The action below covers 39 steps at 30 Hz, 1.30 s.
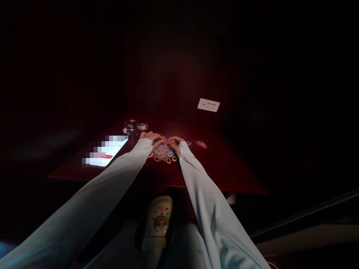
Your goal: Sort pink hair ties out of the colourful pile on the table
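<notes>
A pile of small, many-coloured hair ties point(161, 153) lies on the dark red table, with rings in pink, yellow, green and purple. My left hand point(151, 137) reaches over the pile's back left side, its fingers bent and drawn together. From the right, my right hand point(175, 142) comes in with thumb and fingers curled towards each other. The fingertips of both hands nearly meet at the back of the pile. Whatever is pinched there is too small and dark to make out. Right of my right hand lies a separate little heap of pink hair ties point(201, 144).
A lit phone point(108, 155) lies at the left of the table point(224, 172). Behind my left hand stands a clear jar point(130, 125), with a round clear lid point(142, 126) beside it. A white socket plate point(209, 105) is on the back wall. A clog point(158, 220) shows below the front edge.
</notes>
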Motion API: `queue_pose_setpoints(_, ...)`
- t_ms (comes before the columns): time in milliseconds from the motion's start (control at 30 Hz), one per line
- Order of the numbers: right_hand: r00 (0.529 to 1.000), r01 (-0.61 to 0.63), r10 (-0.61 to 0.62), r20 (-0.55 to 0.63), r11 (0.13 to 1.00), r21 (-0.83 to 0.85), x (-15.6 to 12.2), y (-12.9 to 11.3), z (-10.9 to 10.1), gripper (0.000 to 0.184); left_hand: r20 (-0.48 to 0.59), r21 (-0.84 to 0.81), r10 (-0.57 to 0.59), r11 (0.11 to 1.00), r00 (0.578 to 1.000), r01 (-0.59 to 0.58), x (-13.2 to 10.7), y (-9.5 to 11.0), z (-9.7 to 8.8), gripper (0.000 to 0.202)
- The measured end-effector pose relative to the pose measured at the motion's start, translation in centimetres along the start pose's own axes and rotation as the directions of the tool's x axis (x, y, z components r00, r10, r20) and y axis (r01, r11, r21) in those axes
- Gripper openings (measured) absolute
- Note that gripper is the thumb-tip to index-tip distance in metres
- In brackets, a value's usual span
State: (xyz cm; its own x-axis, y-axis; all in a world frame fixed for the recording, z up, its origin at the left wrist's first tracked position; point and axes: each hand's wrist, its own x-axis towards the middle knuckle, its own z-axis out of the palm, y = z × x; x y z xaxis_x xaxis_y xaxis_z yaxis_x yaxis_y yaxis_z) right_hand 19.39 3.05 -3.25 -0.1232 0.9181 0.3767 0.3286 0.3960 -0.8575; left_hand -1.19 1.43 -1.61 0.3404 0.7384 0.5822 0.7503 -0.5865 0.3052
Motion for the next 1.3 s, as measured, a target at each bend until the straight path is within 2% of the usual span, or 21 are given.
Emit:
queue_pose_setpoints(100,0.997,0.016,-0.028,-0.072,0.987,-0.159,0.0,0.2,0.0,0.017,-0.015,-0.008,-0.009,1.0,1.0,0.009,0.0,0.1,-0.2,0.022)
queue_pose_setpoints(200,0.992,-0.011,-0.017,-0.124,0.976,-0.219,-0.2,-0.1,0.1,0.019,-0.026,-0.005,-0.005,1.0,1.0,0.005,0.0,0.2,-0.1,0.021)
queue_pose_setpoints(333,0.997,-0.01,-0.01,-0.08,0.97,-0.244,-0.9,-1.0,-0.3,0.027,-0.064,0.008,-0.029,1.0,0.998,0.029,0.2,0.1,0.3,0.02)
queue_pose_setpoints(467,0.999,0.051,-0.05,0.01,0.959,-0.28,-1.4,-1.5,-0.6,0.021,-0.09,0.009,-0.041,0.999,0.995,0.042,0.3,0.1,0.4,0.019)
queue_pose_setpoints(600,0.999,0.015,-0.024,-0.024,0.94,-0.342,-1.0,-1.3,-0.4,0.011,-0.086,0.0,-0.032,0.999,0.996,0.033,0.2,0.3,0.0,0.022)
queue_pose_setpoints(700,0.999,0.01,-0.025,-0.035,0.923,-0.385,-0.8,-1.1,-0.2,0.009,-0.099,-0.025,-0.075,0.997,0.992,0.073,0.3,0.0,-0.1,0.023)
queue_pose_setpoints(867,0.999,0.02,-0.032,-0.025,0.93,-0.367,-0.9,-1.6,-0.2,0.032,-0.092,-0.055,-0.114,0.993,0.989,0.109,0.8,-0.7,0.2,0.024)
queue_pose_setpoints(1000,0.999,0.039,-0.047,-0.013,0.928,-0.371,-1.1,-2.1,-0.1,0.016,-0.11,-0.065,-0.151,0.987,0.982,0.145,0.7,-0.1,0.0,0.022)
queue_pose_setpoints(1167,0.997,0.072,-0.065,0.032,0.926,-0.372,-1.4,-2.7,-0.1,0.017,-0.097,-0.078,-0.174,0.983,0.98,0.167,0.5,0.6,-0.4,0.023)
queue_pose_setpoints(1300,0.997,0.078,-0.081,0.005,0.927,-0.366,-1.5,-3.0,-0.3,0.018,-0.089,-0.092,-0.161,0.984,0.983,0.153,0.6,0.2,-0.3,0.024)
